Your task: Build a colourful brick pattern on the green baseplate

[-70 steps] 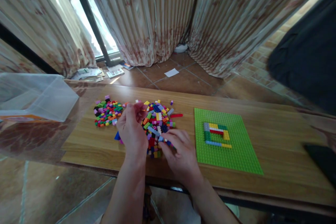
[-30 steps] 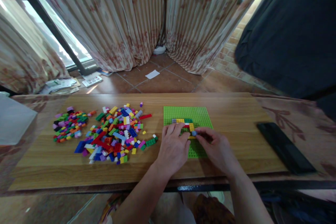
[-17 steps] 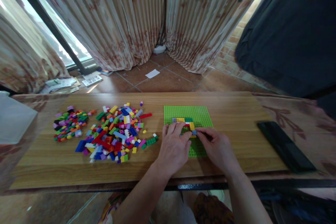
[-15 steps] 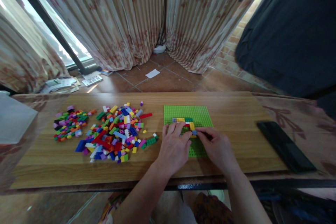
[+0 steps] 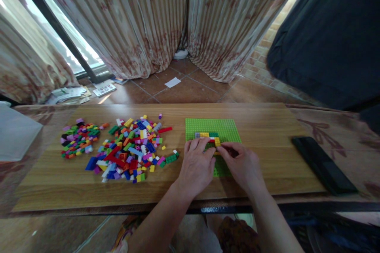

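A green baseplate (image 5: 210,124) lies on the wooden table, carrying a low brick structure (image 5: 204,134) of grey, yellow, green, red and white pieces. My left hand (image 5: 197,164) rests over the structure's near left side, its fingers bent down onto the bricks and its thumb curled in, holding them. At the right end of the structure, my right hand (image 5: 242,162) is closed in a pinch beside a yellow brick (image 5: 217,142). The small blue brick seen there earlier is now covered by the right fingertips. Much of the structure's near side is hidden under both hands.
A large heap of mixed bricks (image 5: 130,150) lies left of the baseplate, with a smaller heap (image 5: 80,138) beyond it. A black flat object (image 5: 323,164) lies at the table's right end. A whitish translucent container (image 5: 18,134) stands at the far left.
My right hand has shifted slightly left, and its fingertips now cover the blue brick at the structure's right end. The left hand has stayed nearly in place.
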Tool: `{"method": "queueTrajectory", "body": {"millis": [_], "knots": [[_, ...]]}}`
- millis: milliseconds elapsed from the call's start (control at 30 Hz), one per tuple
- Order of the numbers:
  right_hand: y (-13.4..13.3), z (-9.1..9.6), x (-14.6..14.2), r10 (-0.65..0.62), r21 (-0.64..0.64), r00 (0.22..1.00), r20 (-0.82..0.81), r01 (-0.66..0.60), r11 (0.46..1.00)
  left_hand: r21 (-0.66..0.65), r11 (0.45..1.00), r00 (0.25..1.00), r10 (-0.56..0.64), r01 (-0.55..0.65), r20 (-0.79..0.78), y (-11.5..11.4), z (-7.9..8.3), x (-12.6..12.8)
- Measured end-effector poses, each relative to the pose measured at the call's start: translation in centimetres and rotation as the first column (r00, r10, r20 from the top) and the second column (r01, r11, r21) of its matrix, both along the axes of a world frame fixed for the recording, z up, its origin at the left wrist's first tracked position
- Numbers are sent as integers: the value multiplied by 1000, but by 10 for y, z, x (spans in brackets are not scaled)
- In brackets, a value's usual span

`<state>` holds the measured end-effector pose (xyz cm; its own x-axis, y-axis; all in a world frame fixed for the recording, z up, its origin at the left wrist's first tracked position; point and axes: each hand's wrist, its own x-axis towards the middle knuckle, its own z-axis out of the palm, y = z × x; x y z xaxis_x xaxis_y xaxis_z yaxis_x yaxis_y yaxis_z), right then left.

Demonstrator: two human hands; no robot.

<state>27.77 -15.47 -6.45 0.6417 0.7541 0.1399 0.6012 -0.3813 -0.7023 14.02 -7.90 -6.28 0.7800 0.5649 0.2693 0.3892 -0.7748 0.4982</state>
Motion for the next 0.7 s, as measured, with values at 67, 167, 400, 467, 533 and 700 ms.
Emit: {"method": "queueTrajectory", "body": {"millis": [67, 167, 400, 467, 533, 700], "knots": [[2, 0, -4, -44, -23, 998, 44, 45, 999, 7, 1000, 1000, -2, 2, 4, 0, -1, 0], [4, 0, -9, -77, -37, 990, 114, 82, 996, 15, 1000, 1000, -1, 1, 8, 1, -1, 0], [4, 0, -10, -116, -20, 988, 97, 119, 993, 13, 1000, 1000, -6, 6, 3, 2, 1, -1], [4, 0, -10, -108, -17, 991, 83, 109, 994, 8, 1000, 1000, -7, 7, 3, 2, 2, -1], [5, 0, -10, -102, -34, 991, 84, 105, 994, 2, 1000, 1000, -6, 6, 0, 2, 1, -1], [6, 0, -11, -110, -59, 991, 76, 114, 992, 2, 1000, 1000, -4, 4, 9, 2, 0, 0]]}}
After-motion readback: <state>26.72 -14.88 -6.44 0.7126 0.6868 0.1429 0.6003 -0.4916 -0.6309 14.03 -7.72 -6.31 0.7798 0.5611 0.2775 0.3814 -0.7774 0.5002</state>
